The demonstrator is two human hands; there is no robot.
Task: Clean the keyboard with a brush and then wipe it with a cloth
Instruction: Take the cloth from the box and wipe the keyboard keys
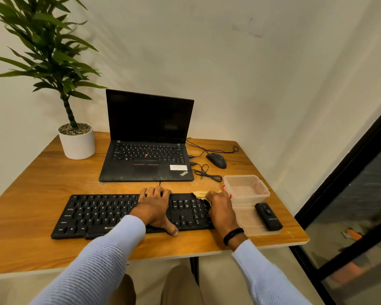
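A black keyboard (pixel 101 214) lies across the front of the wooden table (pixel 42 186). My left hand (pixel 155 209) rests flat on its right-middle keys, fingers spread to the far edge and thumb at the near edge. My right hand (pixel 220 211) is at the keyboard's right end over the number pad. It grips a yellowish cloth (pixel 200 194) that shows at the fingertips on the far right corner. No brush is visible.
Behind the keyboard stands an open black laptop (pixel 146 155) with a mouse (pixel 216 160) and cables (pixel 207 173) to its right. A clear plastic box (pixel 246 188), its lid (pixel 250 221) and a small black device (pixel 268 216) sit right of the keyboard. A potted plant (pixel 76 140) occupies the back left.
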